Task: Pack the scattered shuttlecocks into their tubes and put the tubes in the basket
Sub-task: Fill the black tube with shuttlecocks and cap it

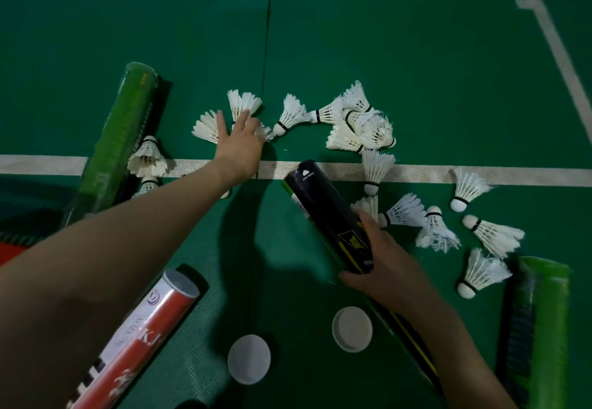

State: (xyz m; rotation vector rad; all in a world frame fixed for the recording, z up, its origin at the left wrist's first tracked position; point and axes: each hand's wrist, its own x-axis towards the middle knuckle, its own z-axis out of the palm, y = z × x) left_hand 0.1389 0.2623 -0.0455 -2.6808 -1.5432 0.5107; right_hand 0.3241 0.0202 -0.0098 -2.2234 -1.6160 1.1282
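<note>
Early going, I judge: shuttlecocks (pixel 368 126) lie loose across the floor (pixel 416 40). The right hand (pixel 384 267) grips the black tube (pixel 326 213) (two caps (pixel 352 328) lie nearby). The left hand (pixel 237 149), fingers spread, touches two shuttlecocks.

Glossy black tube (pixel 330 216); feathered shuttlecocks (pixel 374 126); matt textured floor (pixel 416 40)

Green court floor (pixel 416 40) carries shuttlecocks (pixel 293 113) around the left grip (pixel 238 149), three tubes (pixel 121 139), and two lids (pixel 352 328) near the right grip (pixel 384 267).
</note>
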